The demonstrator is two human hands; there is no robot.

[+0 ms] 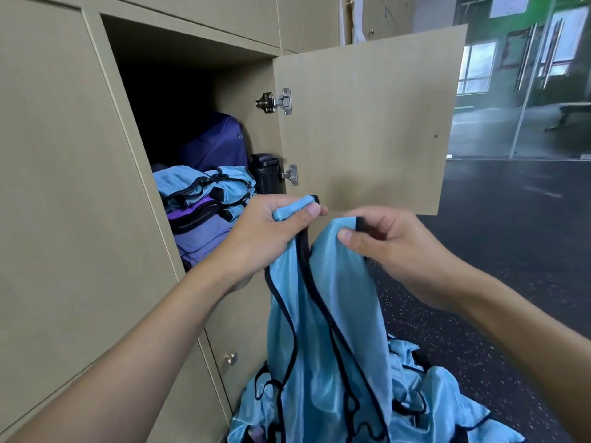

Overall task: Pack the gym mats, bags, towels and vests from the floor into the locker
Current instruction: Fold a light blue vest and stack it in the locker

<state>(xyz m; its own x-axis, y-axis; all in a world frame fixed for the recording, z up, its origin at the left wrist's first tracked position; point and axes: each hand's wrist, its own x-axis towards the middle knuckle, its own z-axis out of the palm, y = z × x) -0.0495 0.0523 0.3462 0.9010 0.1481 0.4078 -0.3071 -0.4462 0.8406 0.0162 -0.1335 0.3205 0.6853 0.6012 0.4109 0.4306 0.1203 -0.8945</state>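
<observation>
In front of the open locker point(192, 38), I hold a light-blue vest point(332, 314) with black trim up by its two shoulder straps. My left hand point(268, 231) has its fingers curled round one strap, the thumb pressing the bunched cloth against the forefinger. My right hand point(393, 247) pinches the other strap between thumb and forefinger, the remaining fingers curled in behind. The two hands are close together but not touching, just below the lower edge of the locker door point(367, 123), which is swung wide to the right on two metal hinges point(276, 102). The vest hangs straight down between my forearms, and its lower end meets a loose pile of matching blue vests point(431, 398) on the dark speckled floor point(495, 251).

Inside the compartment, a stack of folded blue vests point(204, 187) lies at the front on folded purple items point(201, 231). A purple bag point(217, 142) stands behind the stack, and a black object point(265, 172) stands against the right wall by the lower hinge; I cannot tell what it is. A small knob point(230, 358) shows on the lower door.
</observation>
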